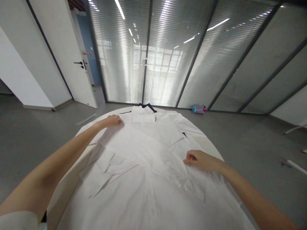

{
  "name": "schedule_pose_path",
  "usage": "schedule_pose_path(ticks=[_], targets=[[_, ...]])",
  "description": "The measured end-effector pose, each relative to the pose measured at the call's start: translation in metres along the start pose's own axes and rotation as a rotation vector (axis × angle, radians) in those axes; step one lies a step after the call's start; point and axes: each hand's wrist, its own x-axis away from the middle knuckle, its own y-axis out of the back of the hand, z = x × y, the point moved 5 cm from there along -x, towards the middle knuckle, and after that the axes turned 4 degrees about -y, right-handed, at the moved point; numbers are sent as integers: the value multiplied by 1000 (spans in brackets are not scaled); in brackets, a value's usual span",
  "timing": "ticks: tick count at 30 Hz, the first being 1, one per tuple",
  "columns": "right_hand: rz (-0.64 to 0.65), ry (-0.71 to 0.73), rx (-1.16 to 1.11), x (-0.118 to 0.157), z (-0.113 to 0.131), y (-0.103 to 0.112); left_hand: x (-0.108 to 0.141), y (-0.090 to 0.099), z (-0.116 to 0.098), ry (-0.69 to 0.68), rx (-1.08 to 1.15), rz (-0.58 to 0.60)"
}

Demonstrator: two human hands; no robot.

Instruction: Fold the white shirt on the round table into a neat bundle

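Between the curled-in fingers of the left hand (112,121) and right hand (199,160) lies a white shirt (151,185), its sleeves (148,150) crossed; whether either pinches it, I cannot tell. Sleeve arranging seems underway; smoothing seems called for.

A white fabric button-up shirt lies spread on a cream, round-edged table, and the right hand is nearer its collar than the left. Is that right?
No, the hands are swapped: the head view shows the left hand nearer the white folded collar and the right hand farther away. The shirt does lie spread on the table.
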Motion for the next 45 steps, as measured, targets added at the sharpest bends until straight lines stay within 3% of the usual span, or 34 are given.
schedule_pose_path(ticks=[5,13,17,27,35,38,41,45], targets=[[-201,-40,-110,28,-15,-19,-2,-8,14,53,-69,-36],[-248,-58,-219,31,-21,-24,4,-12,35,84,-98,-123],[-242,-58,-212,30,-20,-23,5,-11,32,97,-93,-187],[-456,-72,-159,30,-22,-16,8,-10,14,296,-140,-333],[-494,-52,-132,26,-35,-19,12,-9,3,330,-155,-369],[-576,-26,-19,28,-29,-16,12,-6,-17,266,-107,-354],[-618,54,41,27,-3,-17,15,-10,-60,85,2,-316],[-461,220,51,17,44,-34,28,-27,-125,-159,123,-251]])
